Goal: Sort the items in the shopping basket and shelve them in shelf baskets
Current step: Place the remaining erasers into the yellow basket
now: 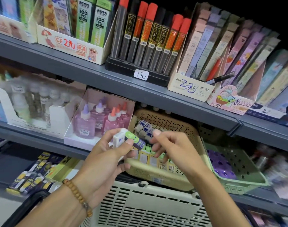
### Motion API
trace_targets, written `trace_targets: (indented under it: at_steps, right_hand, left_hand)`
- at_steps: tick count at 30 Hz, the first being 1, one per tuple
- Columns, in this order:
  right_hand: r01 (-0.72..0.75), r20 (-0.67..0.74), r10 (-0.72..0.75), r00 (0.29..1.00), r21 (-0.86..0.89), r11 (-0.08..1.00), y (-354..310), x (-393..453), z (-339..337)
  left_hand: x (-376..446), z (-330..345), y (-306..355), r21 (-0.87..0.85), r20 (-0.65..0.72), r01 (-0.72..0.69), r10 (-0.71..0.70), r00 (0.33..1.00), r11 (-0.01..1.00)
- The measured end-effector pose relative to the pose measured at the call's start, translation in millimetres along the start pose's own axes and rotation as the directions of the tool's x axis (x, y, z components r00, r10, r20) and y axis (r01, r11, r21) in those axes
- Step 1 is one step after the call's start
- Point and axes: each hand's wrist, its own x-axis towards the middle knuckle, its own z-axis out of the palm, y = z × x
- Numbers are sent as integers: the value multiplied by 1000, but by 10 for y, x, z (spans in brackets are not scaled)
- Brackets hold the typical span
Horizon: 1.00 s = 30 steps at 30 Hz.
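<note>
Mid-sort, erasers going in
Left hand (107, 154) grips eraser (131, 140), right hand (171, 148) pinches its end, w/ beige shelf basket (180, 126) part-filled behind; shopping basket (148, 205) contents hidden.

Single head cam, worn by person, faces fwd and slightly down at shelving (107, 76) close ahead; hands near, low centre; white shopping basket (149, 208) at 6 o'clock.

The shopping basket (149, 208) runs off the bottom edge — its contents are out of sight. Right hand (171, 145) covers part of the erasers (149, 158) in the beige basket (164, 122). Far-right goods (277, 169) — blurred.
</note>
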Motion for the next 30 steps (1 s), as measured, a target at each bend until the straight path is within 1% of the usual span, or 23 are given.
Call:
trace_targets:
  at_steps: [2, 3, 4, 6, 8, 9, 11, 13, 15, 17, 18, 21, 24, 26, 28, 30]
  right_hand:
    - [-8, 113, -1, 994, 78, 997, -117, -111, 108]
    - [-19, 127, 6, 992, 101, 995, -142, -135, 142]
    - [-37, 124, 20, 992, 134, 990, -148, -150, 160]
    - [-100, 132, 67, 989, 263, 960, -143, -175, 161]
    - [-153, 173, 88, 981, 413, 898, -133, -192, 121]
    - [-164, 173, 92, 980, 461, 872, -124, -188, 74]
    - [-154, 107, 117, 987, 482, 863, -76, -149, -88]
    - [-144, -14, 164, 986, 413, 899, 37, -78, -320]
    - [-158, -159, 205, 966, 265, 951, 210, 9, -537]
    - [-206, -258, 227, 939, 108, 973, 416, 106, -673]
    - [-236, -272, 239, 932, 43, 971, 503, 159, -701]
    - [-310, -224, 275, 935, -139, 940, 684, 328, -680]
    - [-399, -78, 392, 917, -162, 902, 736, 483, -546]
    - [-446, -18, 449, 893, -151, 882, 738, 530, -448]
    - [-458, -38, 457, 888, -143, 878, 712, 523, -387]
    - [-424, -112, 409, 906, -213, 880, 637, 473, -375]
  left_hand:
    - [-9, 20, -11, -7, 27, -12, 13, 1000, 1000]
    - [-18, 24, -14, -15, 50, -13, 13, 999, 1000]
    - [-24, 25, -16, -20, 72, -11, 12, 997, 1000]
    - [-30, 30, -27, -15, 110, -1, 2, 994, 1000]
    - [-41, 55, -33, 4, 141, 12, -13, 990, 1000]
    - [-44, 71, -31, 9, 146, 19, -20, 989, 1000]
    - [-45, 105, -23, -14, 133, 53, -51, 990, 998]
    - [-39, 106, -19, -71, 111, 103, -95, 989, 992]
    - [-34, 99, -11, -117, 117, 133, -120, 986, 984]
    - [-28, 81, -23, -103, 126, 138, -124, 984, 985]
    - [-23, 73, -39, -59, 138, 125, -116, 984, 990]
    - [-37, 76, -44, 119, 162, 58, -77, 984, 991]
    - [-59, 82, -59, 210, 98, 20, -41, 994, 977]
    - [-69, 88, -61, 278, 49, 7, -21, 999, 961]
    - [-76, 95, -67, 352, 5, -8, 7, 1000, 936]
    - [-70, 95, -80, 389, -44, -10, 30, 999, 921]
